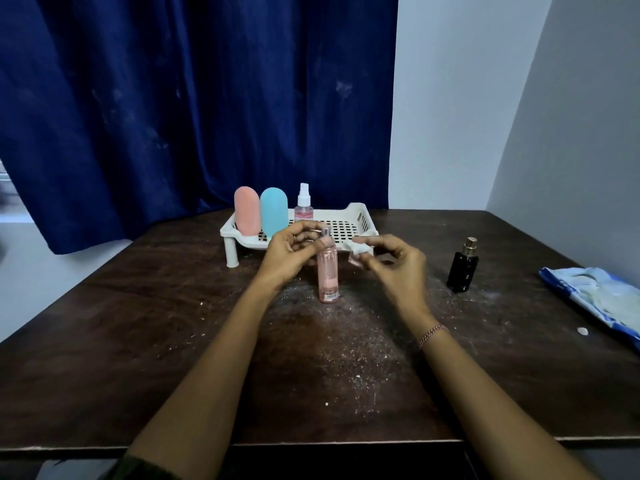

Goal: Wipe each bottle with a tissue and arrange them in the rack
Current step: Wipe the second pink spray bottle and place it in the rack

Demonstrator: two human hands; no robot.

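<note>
The left hand (292, 252) grips the neck of the pink bottle (328, 271), fingers curled round its top. The bottle stands upright near the middle of the table (138, 323), just near of the rack (360, 216); whether its base rests on the wood I cannot tell. To its right, the right hand (398, 268) pinches a crumpled tissue (360, 249), close to the bottle's shoulder but apart from it. To wipe well, I judge the left hand should hold steady by the cap while the tissue wraps the body and runs down, turning the bottle so the label side is covered too. In the rack's left half stand a pink tube (247, 211), a blue tube (274, 211) and a spray bottle (304, 206); the right half is free for this one. White crumbs litter the table and could dirty a wiped base. Farther right a black bottle (463, 268) waits, then a tissue pack (595, 296) at the edge.
</note>
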